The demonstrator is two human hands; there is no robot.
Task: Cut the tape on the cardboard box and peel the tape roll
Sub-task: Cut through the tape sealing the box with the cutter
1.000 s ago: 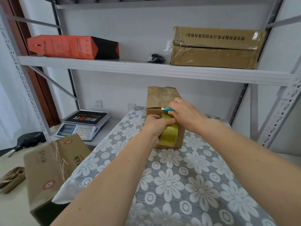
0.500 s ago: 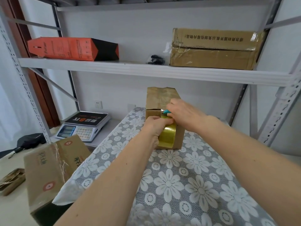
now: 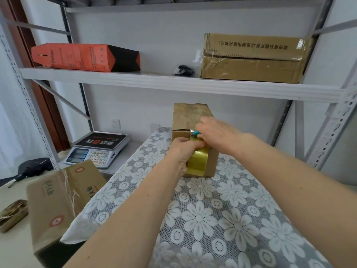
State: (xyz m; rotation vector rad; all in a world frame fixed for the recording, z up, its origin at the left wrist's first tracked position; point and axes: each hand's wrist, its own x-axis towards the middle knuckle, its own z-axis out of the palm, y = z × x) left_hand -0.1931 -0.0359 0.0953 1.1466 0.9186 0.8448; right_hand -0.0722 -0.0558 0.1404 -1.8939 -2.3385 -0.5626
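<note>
Sliding along the top front edge of the cardboard box [image 3: 190, 118], the right hand [image 3: 214, 132] has carried the little teal cutter [image 3: 197, 134] a touch further than a second ago, and the view has tilted up slightly with it. The box itself has not budged: it stands upright at the far middle of the flowered tablecloth [image 3: 222, 219], under the white shelf [image 3: 173, 84]. The cut looks underway rather than finished, judging by the dark gap showing along the flap line to the left of the blade.

On to the hands. The left hand [image 3: 183, 149] is pressed against the near face of the box, fingers curled shut over the top of the yellow tape [image 3: 198, 161], which runs down that face to the bottom edge (shiny, wide, easy to spot). It seems to be bracing the box and holding the tape taut. The right hand is closed around the cutter from above, only the teal tip poking out towards the left, right at the box edge just above the left knuckles. Whether the blade is through the tape I cannot tell; the fingers hide it. No tape roll is visible yet, so the peeling part is still ahead.
</note>
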